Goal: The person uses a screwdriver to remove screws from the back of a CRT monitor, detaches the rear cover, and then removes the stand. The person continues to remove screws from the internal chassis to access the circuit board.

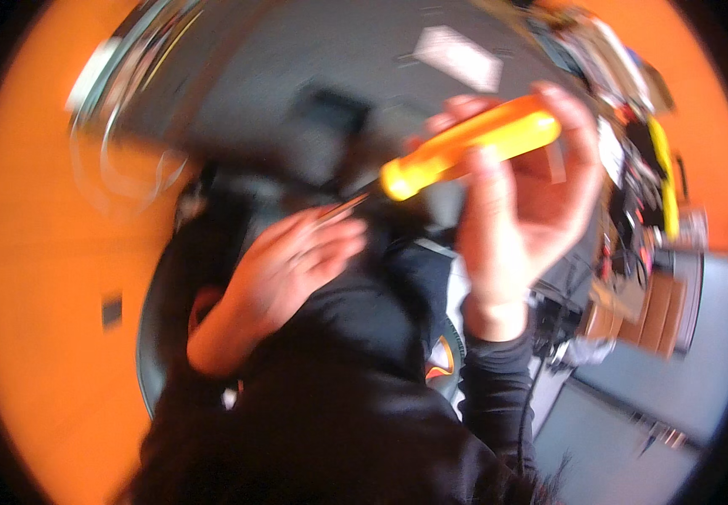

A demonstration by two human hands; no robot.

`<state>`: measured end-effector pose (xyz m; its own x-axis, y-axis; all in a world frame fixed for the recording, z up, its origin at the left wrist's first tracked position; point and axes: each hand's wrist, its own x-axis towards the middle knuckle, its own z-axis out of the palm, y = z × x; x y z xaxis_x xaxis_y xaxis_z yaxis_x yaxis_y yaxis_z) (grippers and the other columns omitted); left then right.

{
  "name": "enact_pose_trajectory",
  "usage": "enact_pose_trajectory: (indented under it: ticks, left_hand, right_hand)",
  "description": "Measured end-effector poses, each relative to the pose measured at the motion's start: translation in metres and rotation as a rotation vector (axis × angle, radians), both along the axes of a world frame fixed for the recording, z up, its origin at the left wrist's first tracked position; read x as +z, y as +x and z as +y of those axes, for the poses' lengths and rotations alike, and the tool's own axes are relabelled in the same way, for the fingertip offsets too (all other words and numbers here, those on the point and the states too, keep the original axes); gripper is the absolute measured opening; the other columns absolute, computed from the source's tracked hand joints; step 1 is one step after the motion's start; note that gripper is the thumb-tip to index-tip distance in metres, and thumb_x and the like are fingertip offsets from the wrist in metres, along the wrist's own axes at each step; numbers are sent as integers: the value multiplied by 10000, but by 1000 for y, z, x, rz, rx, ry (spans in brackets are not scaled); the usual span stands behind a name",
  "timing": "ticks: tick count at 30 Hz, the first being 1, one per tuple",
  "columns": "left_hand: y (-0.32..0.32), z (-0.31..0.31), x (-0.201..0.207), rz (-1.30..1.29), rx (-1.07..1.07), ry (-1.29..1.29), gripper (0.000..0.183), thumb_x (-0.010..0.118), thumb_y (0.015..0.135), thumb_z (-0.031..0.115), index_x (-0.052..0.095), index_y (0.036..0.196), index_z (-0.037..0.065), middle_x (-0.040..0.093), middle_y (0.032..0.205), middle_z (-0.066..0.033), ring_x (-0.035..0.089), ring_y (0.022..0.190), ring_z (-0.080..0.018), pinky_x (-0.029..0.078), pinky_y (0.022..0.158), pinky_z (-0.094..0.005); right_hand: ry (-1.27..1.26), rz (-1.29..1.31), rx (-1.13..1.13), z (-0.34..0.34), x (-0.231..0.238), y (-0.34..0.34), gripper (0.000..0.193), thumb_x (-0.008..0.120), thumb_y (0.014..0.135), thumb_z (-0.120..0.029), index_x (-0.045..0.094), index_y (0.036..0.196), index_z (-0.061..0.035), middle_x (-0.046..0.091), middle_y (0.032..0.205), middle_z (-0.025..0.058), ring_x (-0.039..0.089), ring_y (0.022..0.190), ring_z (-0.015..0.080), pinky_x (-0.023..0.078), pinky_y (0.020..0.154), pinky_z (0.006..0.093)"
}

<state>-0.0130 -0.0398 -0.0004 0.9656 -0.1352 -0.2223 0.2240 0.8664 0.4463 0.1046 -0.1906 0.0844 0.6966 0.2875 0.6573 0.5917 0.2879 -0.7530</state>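
My right hand (540, 210) is closed round a screwdriver with a thick yellow handle (473, 143), the thumb pressed along its near side. From the handle the thin shaft (360, 200) slants down to the left, toward my left hand (284, 265). The fingers of that hand are bent about the shaft's far end and seem to pinch it. Motion smears them, and the tip itself is hidden among them. Both hands are raised above my lap, in front of the dark desk (246, 76).
A white sheet or card (458, 57) lies on the desk beyond my right hand, and a blurred dark object (330, 108) is left of it. Assorted items and a yellow strip (662, 177) crowd the right side. A brown box (658, 311) sits above grey cabinets (624, 429).
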Motion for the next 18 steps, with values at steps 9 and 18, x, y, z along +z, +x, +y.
enact_pose_trajectory:
  ticks: [9, 18]
  left_hand:
    - [30, -15, 55, 357, -444, 219, 244, 431, 887, 258, 445, 747, 58, 380, 631, -8, 349, 514, -94, 292, 427, -172]
    - [147, -127, 122, 209, -1018, 499, 324, 377, 941, 268, 515, 798, 12, 536, 680, -58, 531, 542, -91, 423, 406, -162]
  right_hand:
    - [670, 218, -168, -109, -4, -20, 446, 532, 806, 69, 354, 1201, -35, 558, 982, 184, 598, 882, 236, 505, 797, 341]
    - [738, 145, -533, -215, -24, -55, 432, 520, 840, -32, 329, 1224, -89, 545, 978, 191, 595, 852, 247, 544, 721, 405]
